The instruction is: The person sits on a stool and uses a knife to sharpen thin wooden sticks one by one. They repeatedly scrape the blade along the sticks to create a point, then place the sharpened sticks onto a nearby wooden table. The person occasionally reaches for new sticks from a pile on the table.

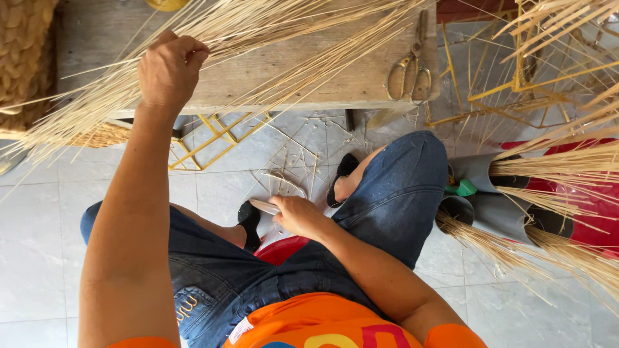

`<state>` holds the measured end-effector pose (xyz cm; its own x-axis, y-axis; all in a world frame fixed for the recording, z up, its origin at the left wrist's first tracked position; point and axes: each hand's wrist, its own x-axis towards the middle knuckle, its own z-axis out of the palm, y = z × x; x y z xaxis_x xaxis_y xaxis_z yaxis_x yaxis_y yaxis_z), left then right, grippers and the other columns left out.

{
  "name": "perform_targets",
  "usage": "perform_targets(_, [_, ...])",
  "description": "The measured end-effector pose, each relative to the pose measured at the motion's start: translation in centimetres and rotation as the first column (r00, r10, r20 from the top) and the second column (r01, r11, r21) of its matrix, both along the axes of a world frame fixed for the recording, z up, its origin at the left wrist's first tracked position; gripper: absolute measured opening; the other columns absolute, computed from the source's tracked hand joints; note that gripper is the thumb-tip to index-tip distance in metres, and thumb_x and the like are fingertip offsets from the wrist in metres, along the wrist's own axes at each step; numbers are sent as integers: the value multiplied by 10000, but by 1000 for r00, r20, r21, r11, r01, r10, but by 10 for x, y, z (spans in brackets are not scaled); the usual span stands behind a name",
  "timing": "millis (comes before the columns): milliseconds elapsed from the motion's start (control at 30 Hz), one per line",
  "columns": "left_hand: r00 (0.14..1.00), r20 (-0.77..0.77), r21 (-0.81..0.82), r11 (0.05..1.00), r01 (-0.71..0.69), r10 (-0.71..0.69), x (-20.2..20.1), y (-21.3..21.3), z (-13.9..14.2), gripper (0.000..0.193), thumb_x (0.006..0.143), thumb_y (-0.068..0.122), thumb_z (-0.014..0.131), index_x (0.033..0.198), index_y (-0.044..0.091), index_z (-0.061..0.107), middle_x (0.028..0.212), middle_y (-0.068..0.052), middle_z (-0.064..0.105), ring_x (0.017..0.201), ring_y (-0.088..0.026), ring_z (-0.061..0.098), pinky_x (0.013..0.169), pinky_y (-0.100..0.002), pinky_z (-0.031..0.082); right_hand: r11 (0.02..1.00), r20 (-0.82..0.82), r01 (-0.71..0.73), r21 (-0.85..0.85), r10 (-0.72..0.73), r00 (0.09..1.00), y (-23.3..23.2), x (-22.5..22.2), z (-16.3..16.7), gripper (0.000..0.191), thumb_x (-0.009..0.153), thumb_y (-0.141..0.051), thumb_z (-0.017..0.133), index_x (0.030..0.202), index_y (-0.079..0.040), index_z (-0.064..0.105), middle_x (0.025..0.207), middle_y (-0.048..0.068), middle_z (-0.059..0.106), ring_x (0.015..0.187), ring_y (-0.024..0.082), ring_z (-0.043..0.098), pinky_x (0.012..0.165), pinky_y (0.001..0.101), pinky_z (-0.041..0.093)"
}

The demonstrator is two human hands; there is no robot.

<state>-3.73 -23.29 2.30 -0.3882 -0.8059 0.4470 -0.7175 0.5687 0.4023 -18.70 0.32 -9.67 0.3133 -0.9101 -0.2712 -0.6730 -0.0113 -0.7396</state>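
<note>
Head view: left hand (pixel 169 69) grips pale, thin, splayed reed strands (pixel 271 38)

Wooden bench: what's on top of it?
On the wooden bench: a fan of pale straw stalks gripped by the left hand, and scissors. The stalks hide the bench surface beneath them.

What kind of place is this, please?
Probably a small weaving or basketry workshop: the left hand grips thin pale straw strips over a worn wooden bench, with metal scissors and grey tubes of straw bundles nearby.
</note>
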Motion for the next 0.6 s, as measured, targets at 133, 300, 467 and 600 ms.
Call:
perform_targets(133, [995, 37, 75, 993, -95, 92, 11, 4, 5, 78, 950, 218, 818, 948, 142, 805, 941, -60, 714, 710, -269, 691, 622, -435, 529, 1000, -98, -21, -15, 20, 995, -1, 1, -1, 411, 844, -299, 755, 1169, -60, 676, 930, 213, 735, 907, 391, 709, 799, 497, 549])
perform_targets(300, [997, 50, -71, 996, -47, 51, 31, 10, 6, 34, 957, 156, 792, 945, 125, 801, 997, -66, 719, 805, -280, 699, 687, -429, 545, 999, -123, 32, 22, -29, 992, -3, -1, 1, 460, 883, -320, 724, 1268, -86, 633, 983, 216, 733, 937, 390, 703, 831, 492, 541])
perform_targets(467, [994, 48, -38, 995, -94, 96, 65, 22, 13, 52, 959, 190, 807, 1004, 167, 821, 976, -62, 714, 756, -274, 691, 656, -432, 533, 995, -156, 77, 66, -66, 986, -5, 0, 11, 442, 879, -302, 715, 1257, -92, 620, 1010, 195, 740, 953, 371, 711, 838, 475, 545])
perform_targets(600, [991, 39, -84, 989, -125, 128, 93, 39, 18, 54, 966, 205, 827, 989, 157, 817, 949, -64, 705, 740, -273, 680, 651, -421, 528, 984, -149, 137, 118, -118, 982, -8, 0, 17, 455, 881, -300, 710, 1257, -77, 587, 964, 202, 738, 921, 368, 723, 826, 456, 550])
